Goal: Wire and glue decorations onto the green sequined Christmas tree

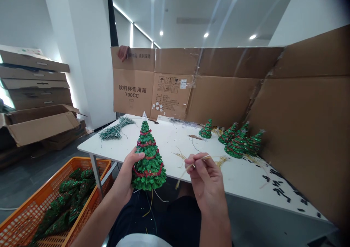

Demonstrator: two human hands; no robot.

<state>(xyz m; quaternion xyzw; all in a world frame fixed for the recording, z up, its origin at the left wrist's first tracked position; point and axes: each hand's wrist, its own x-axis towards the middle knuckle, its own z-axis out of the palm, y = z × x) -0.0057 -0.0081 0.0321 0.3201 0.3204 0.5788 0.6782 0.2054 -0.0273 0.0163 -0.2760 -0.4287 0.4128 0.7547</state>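
My left hand [130, 168] is closed around the left side of a small green Christmas tree [149, 159] with red garlands and a clear tip. The tree is upright over my lap, at the table's front edge, and thin wires [151, 201] hang from its base. To the right, my right hand [206, 176] pinches a thin yellowish strand [188, 170] between thumb and fingers, apart from the tree. Loose strands [180, 155] of the same colour lie on the table just beyond.
A white table [169, 141] carries a bundle of green wires [117, 128], several small trees [236, 143] and scattered black pieces [277, 185]. Cardboard walls [218, 97] stand behind and right. Another person's hand [123, 53] grips the top edge. An orange crate [73, 161] holds green trees at lower left.
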